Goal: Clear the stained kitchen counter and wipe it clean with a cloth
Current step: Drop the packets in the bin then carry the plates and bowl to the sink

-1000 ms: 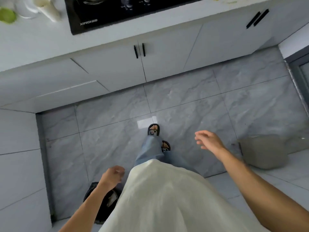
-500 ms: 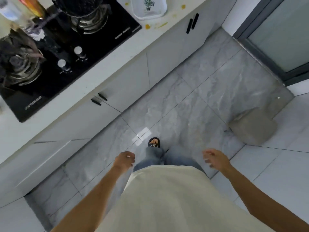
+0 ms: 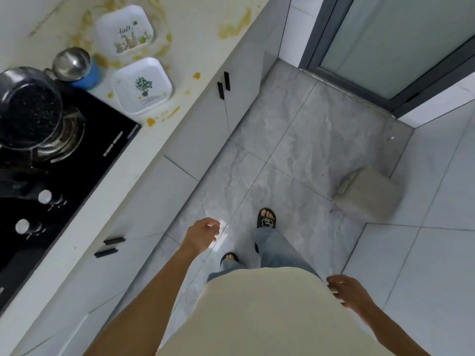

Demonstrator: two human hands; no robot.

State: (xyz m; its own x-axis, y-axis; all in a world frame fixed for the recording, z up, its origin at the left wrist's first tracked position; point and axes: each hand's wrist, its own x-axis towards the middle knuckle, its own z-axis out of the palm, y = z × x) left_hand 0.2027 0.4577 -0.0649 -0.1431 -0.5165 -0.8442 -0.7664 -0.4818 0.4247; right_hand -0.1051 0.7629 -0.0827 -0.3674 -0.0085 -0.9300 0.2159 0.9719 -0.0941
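Note:
The white kitchen counter runs along the upper left, smeared with yellow-brown stains. On it lie two square white plates, one with a plant print and one with an animal print. A blue cup with a steel lid stands beside them. My left hand hangs over the floor in front of the cabinets, fingers loosely curled, holding nothing. My right hand is low at my right side, fingers apart and empty. No cloth is in view.
A black gas hob with a dark pot fills the left. Cabinet doors with black handles run below the counter. A grey bin stands on the tiled floor at right, near a sliding door.
The view has swung right along the counter, bringing the stained area and plates into sight. My feet have stepped forward. Both hands stay empty, and the right one has dropped lower.

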